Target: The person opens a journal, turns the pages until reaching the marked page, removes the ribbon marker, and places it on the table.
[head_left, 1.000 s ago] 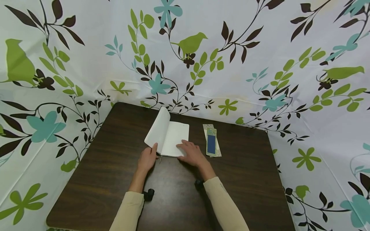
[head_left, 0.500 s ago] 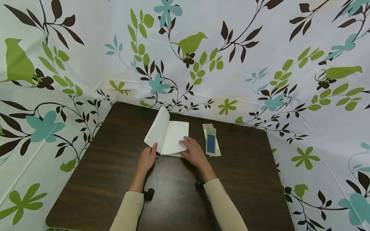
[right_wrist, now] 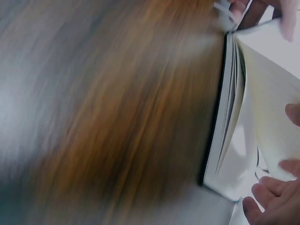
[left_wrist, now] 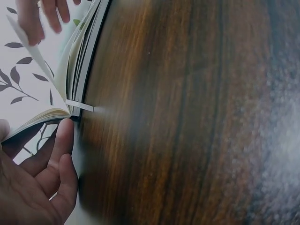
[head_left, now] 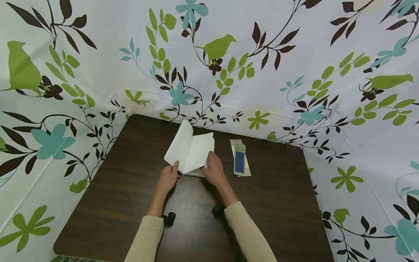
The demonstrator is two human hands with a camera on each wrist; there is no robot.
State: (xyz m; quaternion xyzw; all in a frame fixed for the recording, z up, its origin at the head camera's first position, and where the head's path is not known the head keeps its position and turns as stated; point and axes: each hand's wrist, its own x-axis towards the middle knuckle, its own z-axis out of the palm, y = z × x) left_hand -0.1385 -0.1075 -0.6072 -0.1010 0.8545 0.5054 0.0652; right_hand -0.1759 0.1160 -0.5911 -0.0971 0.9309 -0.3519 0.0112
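An open notebook [head_left: 203, 147] with blank white pages rests on the dark wooden table, its left side tilted up. My left hand [head_left: 168, 178] grips the lower left edge, thumb over the pages and fingers beneath the dark cover [left_wrist: 29, 130]. My right hand [head_left: 216, 169] holds a page [right_wrist: 265, 103] by its outer part, raised and slanting off the stack below. In the left wrist view, that page [left_wrist: 40, 61] stands nearly edge-on beside the right hand's fingers [left_wrist: 32, 28]. A light ribbon marker [left_wrist: 80, 105] sticks out at the bottom of the spine.
Right of the notebook, a green-edged item with a blue panel [head_left: 239, 162] lies over a pale patterned strip [head_left: 248, 171]. A cloth [head_left: 262, 80] printed with birds and leaves hangs behind the table [head_left: 278, 203].
My right hand has moved from the lower right page corner, lifting a page and tilting it up toward the left. My left hand stays on the notebook's left edge.
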